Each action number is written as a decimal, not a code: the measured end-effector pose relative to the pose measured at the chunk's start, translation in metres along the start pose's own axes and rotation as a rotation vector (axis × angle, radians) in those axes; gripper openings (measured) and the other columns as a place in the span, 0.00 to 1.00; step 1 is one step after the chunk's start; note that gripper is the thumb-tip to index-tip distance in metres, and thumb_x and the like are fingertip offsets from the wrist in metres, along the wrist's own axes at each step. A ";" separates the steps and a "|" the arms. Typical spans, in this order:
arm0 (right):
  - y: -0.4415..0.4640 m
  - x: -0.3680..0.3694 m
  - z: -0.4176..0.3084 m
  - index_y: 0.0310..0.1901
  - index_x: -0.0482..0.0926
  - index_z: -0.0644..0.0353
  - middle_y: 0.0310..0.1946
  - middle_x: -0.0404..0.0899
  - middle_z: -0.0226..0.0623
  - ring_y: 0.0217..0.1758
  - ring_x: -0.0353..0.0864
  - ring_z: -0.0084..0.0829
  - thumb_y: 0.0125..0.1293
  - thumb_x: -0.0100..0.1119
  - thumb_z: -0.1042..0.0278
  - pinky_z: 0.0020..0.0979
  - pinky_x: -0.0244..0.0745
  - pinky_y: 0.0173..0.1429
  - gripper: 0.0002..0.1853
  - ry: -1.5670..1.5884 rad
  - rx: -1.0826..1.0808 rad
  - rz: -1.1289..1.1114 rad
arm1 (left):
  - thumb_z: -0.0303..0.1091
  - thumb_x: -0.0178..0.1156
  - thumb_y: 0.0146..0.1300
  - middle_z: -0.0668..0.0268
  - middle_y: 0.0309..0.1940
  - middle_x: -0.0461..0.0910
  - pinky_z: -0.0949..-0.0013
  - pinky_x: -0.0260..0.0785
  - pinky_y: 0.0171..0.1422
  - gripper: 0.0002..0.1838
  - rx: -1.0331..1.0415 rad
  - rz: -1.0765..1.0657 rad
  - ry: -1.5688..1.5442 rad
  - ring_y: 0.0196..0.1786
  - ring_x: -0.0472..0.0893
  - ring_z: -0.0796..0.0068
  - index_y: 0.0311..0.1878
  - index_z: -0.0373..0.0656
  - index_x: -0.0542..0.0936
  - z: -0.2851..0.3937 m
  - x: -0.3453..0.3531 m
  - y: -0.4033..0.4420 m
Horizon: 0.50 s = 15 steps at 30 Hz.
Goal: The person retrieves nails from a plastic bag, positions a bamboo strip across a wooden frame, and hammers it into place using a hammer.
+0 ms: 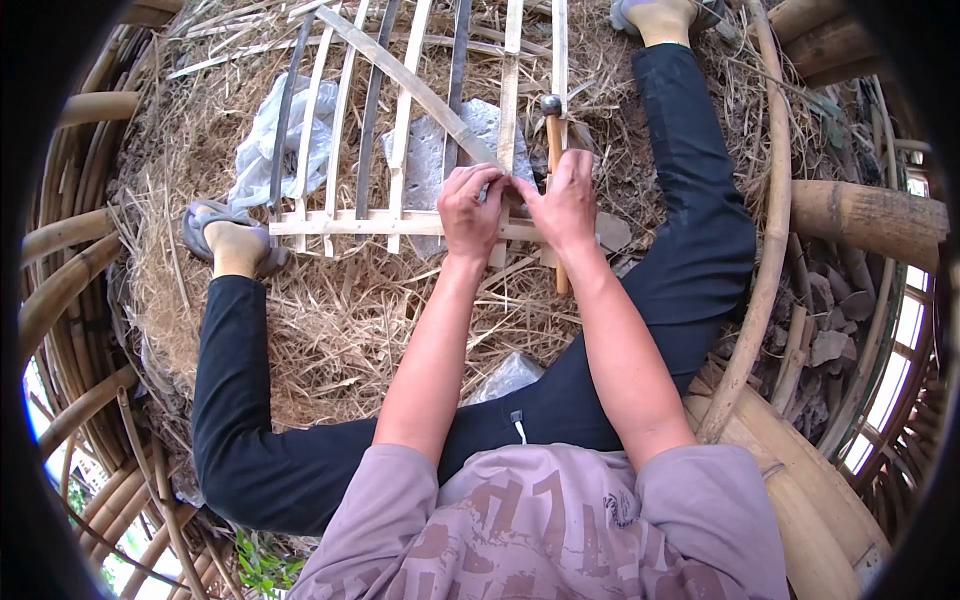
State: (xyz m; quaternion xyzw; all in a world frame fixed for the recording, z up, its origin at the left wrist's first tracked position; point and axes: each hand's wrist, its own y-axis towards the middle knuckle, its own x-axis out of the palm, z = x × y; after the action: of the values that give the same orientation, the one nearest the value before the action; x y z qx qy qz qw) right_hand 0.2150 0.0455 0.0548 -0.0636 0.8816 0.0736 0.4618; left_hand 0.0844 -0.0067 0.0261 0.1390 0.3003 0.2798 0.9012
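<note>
A frame of bamboo slats lies on the straw, several long slats running away from me and a crosspiece at the near end. A diagonal slat lies across them, its near end at my fingers. My left hand is closed over the crosspiece, finger and thumb pinched at that end. My right hand meets it there, also pinched; whatever they hold is too small to make out. A hammer with a wooden handle lies under my right hand, its dark head pointing away.
A flat grey stone block lies beneath the slats. White plastic sheeting is on the left, and another clear plastic piece sits between my legs. Bamboo poles enclose both sides, with broken stones at right.
</note>
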 end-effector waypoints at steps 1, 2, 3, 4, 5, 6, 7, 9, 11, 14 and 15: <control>0.001 0.003 0.000 0.51 0.68 0.67 0.51 0.69 0.51 0.49 0.80 0.54 0.63 0.71 0.53 0.49 0.79 0.49 0.29 0.022 0.013 0.002 | 0.22 0.71 0.55 0.60 0.38 0.87 0.66 0.78 0.47 0.06 0.000 0.002 -0.008 0.41 0.86 0.64 0.37 0.38 0.86 0.000 0.001 0.000; 0.003 0.002 -0.002 0.51 0.69 0.67 0.51 0.70 0.51 0.49 0.80 0.54 0.67 0.67 0.53 0.49 0.79 0.49 0.26 0.044 0.024 0.002 | 0.22 0.71 0.55 0.61 0.38 0.87 0.66 0.78 0.47 0.06 -0.001 0.006 -0.016 0.41 0.86 0.64 0.37 0.38 0.86 0.000 0.001 0.000; 0.004 -0.001 -0.002 0.49 0.70 0.67 0.51 0.70 0.51 0.49 0.80 0.54 0.69 0.63 0.53 0.50 0.79 0.49 0.23 0.032 0.026 -0.026 | 0.22 0.71 0.54 0.61 0.38 0.88 0.66 0.78 0.47 0.07 -0.003 0.011 -0.021 0.41 0.86 0.64 0.37 0.38 0.86 0.000 0.001 -0.001; 0.006 -0.006 -0.003 0.48 0.71 0.67 0.51 0.71 0.52 0.49 0.80 0.55 0.72 0.60 0.54 0.50 0.79 0.49 0.21 0.022 0.027 -0.054 | 0.22 0.71 0.54 0.61 0.37 0.87 0.65 0.77 0.47 0.07 -0.008 0.008 -0.027 0.40 0.86 0.63 0.37 0.38 0.86 0.000 0.000 0.000; 0.006 -0.010 -0.004 0.47 0.73 0.67 0.50 0.72 0.52 0.48 0.80 0.55 0.74 0.56 0.54 0.50 0.79 0.50 0.19 0.013 0.028 -0.084 | 0.22 0.71 0.54 0.61 0.37 0.87 0.65 0.77 0.47 0.06 -0.014 0.004 -0.031 0.40 0.85 0.63 0.37 0.38 0.86 0.000 -0.001 0.000; 0.005 -0.010 -0.002 0.44 0.75 0.66 0.46 0.74 0.51 0.46 0.81 0.53 0.77 0.53 0.55 0.50 0.79 0.48 0.18 -0.031 -0.020 -0.041 | 0.22 0.70 0.54 0.61 0.37 0.87 0.65 0.77 0.47 0.06 -0.020 0.001 -0.037 0.40 0.85 0.63 0.37 0.38 0.86 0.000 -0.001 0.000; 0.007 -0.015 -0.001 0.45 0.75 0.66 0.43 0.75 0.48 0.42 0.81 0.48 0.78 0.52 0.55 0.47 0.78 0.43 0.18 -0.018 -0.021 -0.038 | 0.21 0.70 0.54 0.61 0.37 0.87 0.65 0.77 0.47 0.06 -0.015 0.005 -0.031 0.40 0.85 0.63 0.37 0.38 0.86 0.000 -0.001 0.001; 0.009 -0.035 -0.008 0.45 0.76 0.66 0.36 0.76 0.42 0.34 0.82 0.38 0.79 0.49 0.55 0.41 0.77 0.34 0.19 0.006 -0.020 -0.038 | 0.21 0.69 0.54 0.61 0.37 0.87 0.64 0.76 0.47 0.06 -0.012 0.009 -0.018 0.40 0.85 0.62 0.37 0.39 0.86 0.000 -0.001 -0.001; 0.009 -0.062 -0.024 0.46 0.76 0.64 0.26 0.77 0.39 0.26 0.79 0.36 0.80 0.48 0.56 0.39 0.74 0.29 0.17 0.182 0.076 -0.130 | 0.23 0.70 0.54 0.63 0.37 0.87 0.63 0.74 0.47 0.07 -0.005 0.012 -0.047 0.40 0.84 0.63 0.36 0.40 0.85 -0.002 0.000 -0.002; 0.004 -0.103 -0.051 0.45 0.74 0.65 0.24 0.78 0.55 0.28 0.83 0.53 0.78 0.51 0.59 0.49 0.72 0.32 0.14 0.211 0.086 -0.222 | 0.23 0.70 0.53 0.64 0.36 0.87 0.63 0.72 0.47 0.07 0.000 0.013 -0.064 0.40 0.84 0.63 0.37 0.41 0.85 -0.005 0.000 -0.003; -0.004 -0.105 -0.052 0.46 0.74 0.65 0.24 0.79 0.55 0.29 0.83 0.55 0.78 0.52 0.60 0.49 0.72 0.32 0.14 0.186 0.055 -0.250 | 0.23 0.69 0.53 0.64 0.36 0.87 0.63 0.72 0.46 0.07 0.002 0.013 -0.065 0.40 0.83 0.63 0.37 0.41 0.85 -0.005 0.001 -0.002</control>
State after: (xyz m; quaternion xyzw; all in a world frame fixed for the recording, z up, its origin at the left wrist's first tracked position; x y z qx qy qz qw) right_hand 0.2331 0.0364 0.1699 -0.1666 0.9075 -0.0150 0.3854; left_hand 0.0828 -0.0079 0.0211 0.1510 0.2704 0.2809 0.9084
